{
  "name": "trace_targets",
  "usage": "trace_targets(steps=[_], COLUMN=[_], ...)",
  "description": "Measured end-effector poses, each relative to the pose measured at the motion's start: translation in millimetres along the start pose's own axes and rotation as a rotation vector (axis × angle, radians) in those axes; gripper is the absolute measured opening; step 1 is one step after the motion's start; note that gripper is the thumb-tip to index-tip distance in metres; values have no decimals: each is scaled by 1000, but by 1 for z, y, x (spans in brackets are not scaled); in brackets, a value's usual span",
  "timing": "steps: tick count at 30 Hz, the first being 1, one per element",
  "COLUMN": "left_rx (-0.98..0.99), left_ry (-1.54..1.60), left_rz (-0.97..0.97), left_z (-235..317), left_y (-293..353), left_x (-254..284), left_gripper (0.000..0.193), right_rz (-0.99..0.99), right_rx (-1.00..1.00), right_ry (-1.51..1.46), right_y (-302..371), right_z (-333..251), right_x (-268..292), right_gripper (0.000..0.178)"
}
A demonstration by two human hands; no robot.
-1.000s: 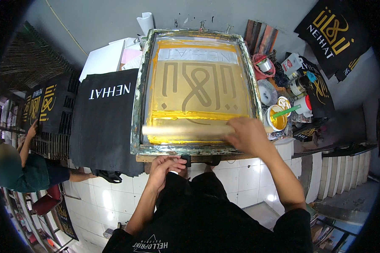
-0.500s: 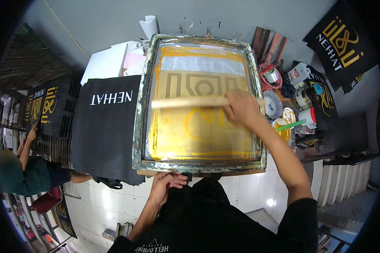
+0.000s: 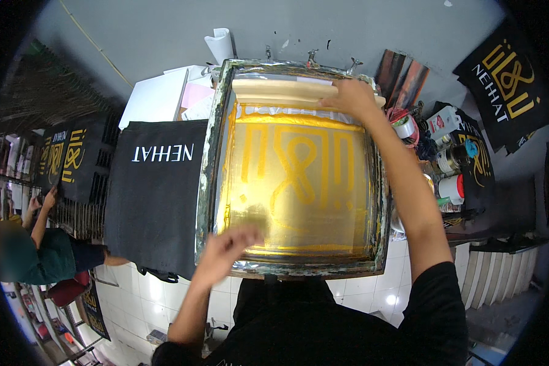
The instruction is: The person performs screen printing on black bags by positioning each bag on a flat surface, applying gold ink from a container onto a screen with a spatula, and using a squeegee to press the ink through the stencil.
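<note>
A screen-printing frame (image 3: pixel 311 269) with a paint-stained rim lies in front of me, its mesh (image 3: pixel 323 229) coated in gold ink with a curling design showing. At its far end rests a pale wooden squeegee (image 3: pixel 274 91), lying across the width. My right hand (image 3: pixel 354 97) grips the squeegee near its right end. Over the near left corner of the frame is my left hand (image 3: pixel 226 251), blurred, its fingers stretched out and nothing seen in them. A thick line of gold ink runs just on the near side of the squeegee.
Left of the frame lies a black fabric bag (image 3: pixel 152 207) with white lettering. White papers (image 3: pixel 155 91) sit behind it. Ink jars and cans (image 3: pixel 448 158) crowd the right side. Printed black bags (image 3: pixel 500 79) hang at right. Another person (image 3: pixel 33 253) works far left.
My right hand has pushed the squeegee from mid-mesh to the far end. My left hand has risen from below the near edge to over the near left corner. The gold design shows more fully.
</note>
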State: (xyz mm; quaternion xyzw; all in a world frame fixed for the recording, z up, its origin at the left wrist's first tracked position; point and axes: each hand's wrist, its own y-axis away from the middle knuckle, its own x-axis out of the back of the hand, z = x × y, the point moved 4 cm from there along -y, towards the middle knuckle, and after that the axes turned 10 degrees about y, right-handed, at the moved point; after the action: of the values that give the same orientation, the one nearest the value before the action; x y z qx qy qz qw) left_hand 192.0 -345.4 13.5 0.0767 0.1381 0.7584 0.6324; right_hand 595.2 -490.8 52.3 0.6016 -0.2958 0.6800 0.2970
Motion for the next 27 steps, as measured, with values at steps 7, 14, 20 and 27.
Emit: trace_targets(steps=[7,14,20,27], left_rx=[-930,-615,-675,-574], left_ry=[-1141,-1046,-1043,-1049], left_rz=[302,150,148,114], left_z=[121,93,74,49], left_y=[-220,-210,-161,-76], left_x=[35,42,33,19], left_gripper=[39,30,27,29], right_rz=[229,186,195,182], right_rx=[-42,-16,-16,7], right_ry=[111,87,35,-40], right_y=[37,71,122,207], right_z=[-27,-37,-54,-80], right_x=[-25,-24,-22,-20], right_gripper=[75,74,66,52])
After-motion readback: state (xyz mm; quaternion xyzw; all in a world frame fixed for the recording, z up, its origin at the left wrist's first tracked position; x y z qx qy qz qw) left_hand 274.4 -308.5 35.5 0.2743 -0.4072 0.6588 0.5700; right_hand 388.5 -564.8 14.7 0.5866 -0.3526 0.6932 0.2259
